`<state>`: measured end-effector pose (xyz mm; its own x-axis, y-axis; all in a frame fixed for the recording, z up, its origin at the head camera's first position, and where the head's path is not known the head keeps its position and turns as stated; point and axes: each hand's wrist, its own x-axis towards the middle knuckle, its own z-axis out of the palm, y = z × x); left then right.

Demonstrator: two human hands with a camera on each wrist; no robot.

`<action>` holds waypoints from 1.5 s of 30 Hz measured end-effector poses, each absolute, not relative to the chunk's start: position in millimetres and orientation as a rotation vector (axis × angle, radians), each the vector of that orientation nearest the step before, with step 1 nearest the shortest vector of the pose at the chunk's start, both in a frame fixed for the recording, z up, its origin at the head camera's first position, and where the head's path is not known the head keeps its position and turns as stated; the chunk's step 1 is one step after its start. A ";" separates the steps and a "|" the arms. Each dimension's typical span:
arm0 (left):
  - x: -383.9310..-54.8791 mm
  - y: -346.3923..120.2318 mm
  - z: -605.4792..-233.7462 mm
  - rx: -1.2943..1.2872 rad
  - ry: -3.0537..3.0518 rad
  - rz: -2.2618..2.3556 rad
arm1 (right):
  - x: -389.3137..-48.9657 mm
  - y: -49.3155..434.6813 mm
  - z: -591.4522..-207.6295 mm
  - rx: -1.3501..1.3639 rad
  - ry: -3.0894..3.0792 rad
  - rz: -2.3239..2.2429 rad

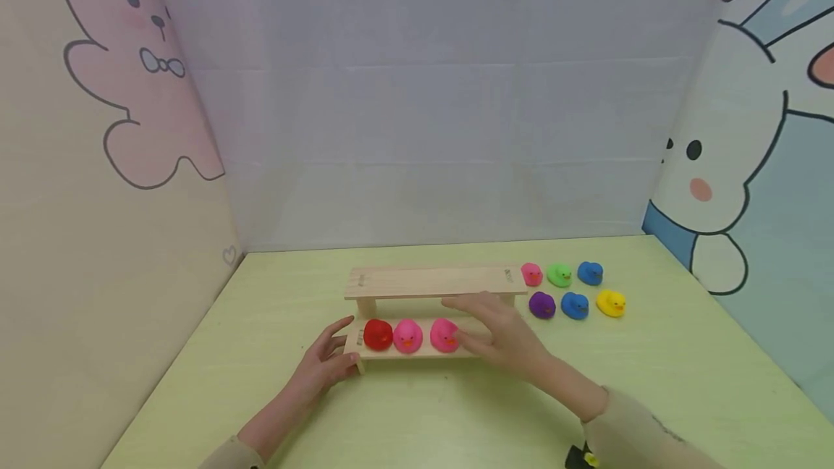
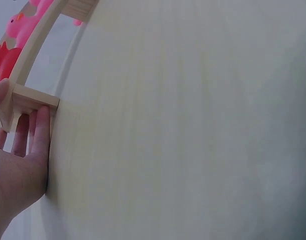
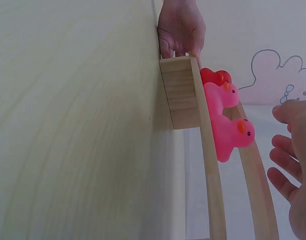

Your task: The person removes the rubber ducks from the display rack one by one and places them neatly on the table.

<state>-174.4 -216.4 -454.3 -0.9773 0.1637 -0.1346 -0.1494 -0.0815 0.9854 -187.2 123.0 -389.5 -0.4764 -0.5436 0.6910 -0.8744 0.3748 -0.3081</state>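
My left hand [image 1: 326,362] grips the left end of a low wooden stand [image 3: 180,95], thumb at the board's edge and fingers about its leg. On its board sit a red rubber duck [image 1: 378,336], a pink rubber duck [image 1: 407,337] beside it and a second pink rubber duck [image 1: 444,336] across a small gap. Over the right part of the board hovers my right hand [image 1: 504,335], fingers spread and loosely bent. In the right wrist view its fingers [image 3: 285,155] stand apart from the second pink duck and hold nothing.
Behind the low stand is a taller wooden stand [image 1: 433,282]. To its right, several loose ducks lie on the table: pink [image 1: 531,274], green [image 1: 559,275], purple [image 1: 542,305], yellow [image 1: 611,303] and two blue ones [image 1: 590,273]. Printed walls enclose the table's back and sides.
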 end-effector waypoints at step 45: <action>-174.1 -215.4 -453.1 -0.007 1.987 2.144 | -181.9 115.3 -395.8 1.127 -2.567 0.925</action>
